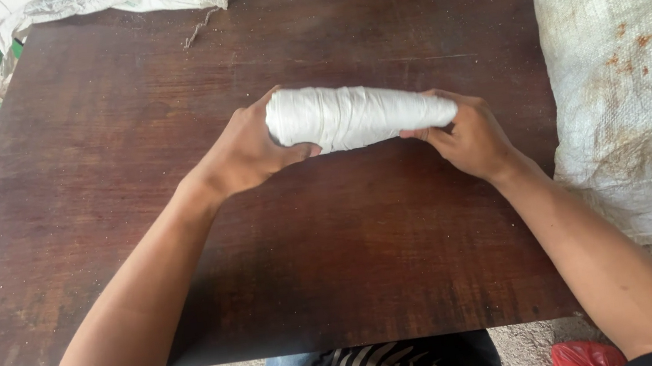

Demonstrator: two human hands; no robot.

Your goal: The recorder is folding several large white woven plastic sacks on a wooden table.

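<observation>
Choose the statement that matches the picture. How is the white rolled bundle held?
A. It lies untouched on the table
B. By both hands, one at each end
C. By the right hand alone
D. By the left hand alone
B: the left hand grips one end of the white rolled bundle and the right hand grips the other, above the dark wooden table.

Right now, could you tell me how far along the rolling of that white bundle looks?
The white roll already looks tightly wound along its whole length. The left hand grips its thicker end and the right hand its narrower end, over the brown table. No tie or fastening shows, so securing appears left.
</observation>
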